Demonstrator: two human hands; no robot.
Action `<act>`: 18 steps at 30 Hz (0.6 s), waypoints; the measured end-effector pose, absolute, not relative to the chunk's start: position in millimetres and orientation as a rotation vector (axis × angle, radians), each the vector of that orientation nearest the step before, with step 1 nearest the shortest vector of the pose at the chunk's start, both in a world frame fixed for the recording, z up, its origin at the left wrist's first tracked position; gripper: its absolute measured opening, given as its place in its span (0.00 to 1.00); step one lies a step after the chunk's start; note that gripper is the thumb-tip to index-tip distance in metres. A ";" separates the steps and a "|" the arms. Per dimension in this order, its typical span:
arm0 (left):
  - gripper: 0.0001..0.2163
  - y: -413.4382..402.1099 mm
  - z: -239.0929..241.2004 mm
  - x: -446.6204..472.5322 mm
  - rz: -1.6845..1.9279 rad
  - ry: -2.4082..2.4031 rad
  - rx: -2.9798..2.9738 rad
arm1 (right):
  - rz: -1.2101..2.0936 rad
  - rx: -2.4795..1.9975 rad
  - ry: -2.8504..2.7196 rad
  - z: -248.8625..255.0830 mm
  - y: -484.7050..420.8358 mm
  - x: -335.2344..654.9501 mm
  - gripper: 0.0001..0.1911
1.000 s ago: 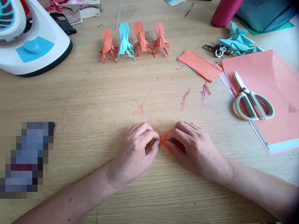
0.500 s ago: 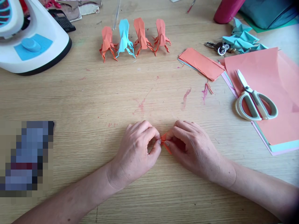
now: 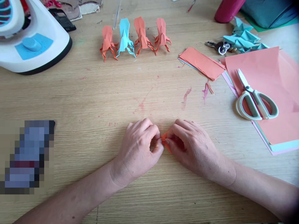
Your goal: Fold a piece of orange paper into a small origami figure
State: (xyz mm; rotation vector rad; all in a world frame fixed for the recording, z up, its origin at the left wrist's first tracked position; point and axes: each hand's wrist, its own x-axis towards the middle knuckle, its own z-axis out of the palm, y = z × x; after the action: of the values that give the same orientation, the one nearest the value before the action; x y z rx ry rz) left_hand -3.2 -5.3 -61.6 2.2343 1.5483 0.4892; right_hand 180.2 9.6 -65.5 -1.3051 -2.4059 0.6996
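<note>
A small piece of folded orange paper [image 3: 168, 147] is pinched between my two hands, low in the middle of the view. My left hand [image 3: 141, 144] grips its narrow left end between thumb and forefinger. On the other side, my right hand [image 3: 195, 147] is closed on the wider part, thumb below and forefinger above. My fingers cover most of the paper, so its full shape is hidden. Beyond my hands stand several folded paper figures with thin legs, among them a blue one [image 3: 124, 35] and an orange one [image 3: 140, 34].
Scissors [image 3: 253, 96] lie on large salmon paper sheets [image 3: 285, 130] at the right. Near them are a stack of cut orange paper [image 3: 202, 63], a keyring [image 3: 221, 48] and blue folded paper [image 3: 243, 40]. A white fan base [image 3: 53, 37] stands back left; a pixelated object [image 3: 29, 152] lies left.
My left hand has shifted slightly right, its thumb and forefinger closer to my right hand. The right hand keeps its pinch on the orange paper, almost still.
</note>
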 end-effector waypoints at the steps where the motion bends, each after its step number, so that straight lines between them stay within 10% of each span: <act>1: 0.07 -5.3 -61.7 -2.9 0.487 1.552 2.238 | 0.702 -1.311 -2.402 -65.4 9.4 180.2 0.07; 18: 0.06 -7.7 -65.4 -6.1 0.544 1.517 2.269 | 0.685 -1.299 -2.406 -65.8 9.5 180.1 0.08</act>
State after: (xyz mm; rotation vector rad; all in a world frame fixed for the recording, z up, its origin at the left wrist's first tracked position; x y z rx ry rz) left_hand -6.1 -7.7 -65.4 2.2688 1.5169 0.5436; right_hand 180.1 9.5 -65.8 -1.2991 -2.4058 0.6854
